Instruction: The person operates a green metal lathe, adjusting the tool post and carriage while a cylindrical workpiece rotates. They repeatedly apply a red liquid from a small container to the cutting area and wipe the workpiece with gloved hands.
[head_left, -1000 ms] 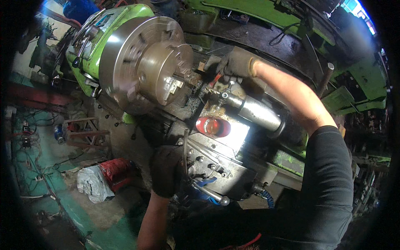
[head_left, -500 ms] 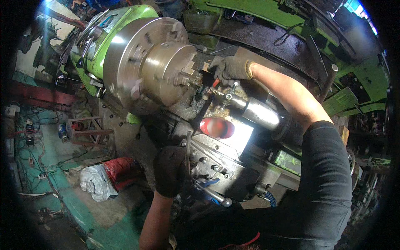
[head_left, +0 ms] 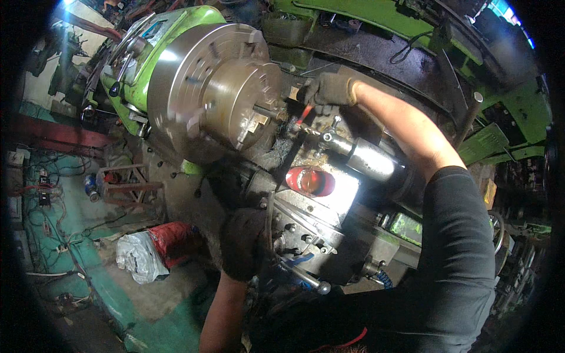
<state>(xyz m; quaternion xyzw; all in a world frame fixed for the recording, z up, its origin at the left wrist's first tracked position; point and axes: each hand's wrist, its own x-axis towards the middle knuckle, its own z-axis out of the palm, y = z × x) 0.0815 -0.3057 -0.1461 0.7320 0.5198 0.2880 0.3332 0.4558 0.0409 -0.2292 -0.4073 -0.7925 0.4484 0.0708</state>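
My right hand, in a dark work glove, is closed on a slim red-handled tool. The tool slants down toward a drill bit held in the tailstock; its tip is too small to make out. Left of it, the lathe chuck is blurred by spinning, with stringy metal chips beneath. My gloved left hand is low beside the tool post, next to an upright grey rod; shadow hides its fingers. A red open container stands on the bright carriage top.
A ball-ended lever juts out near my left hand. Green lathe panels and a dark chip tray lie beyond. On the floor at left are a red and white sack, a rusty metal frame and loose cables.
The chuck has turned, its jaws now in other positions. My right hand has shifted slightly, and more of the red handle shows. My left hand stays by the tool post.
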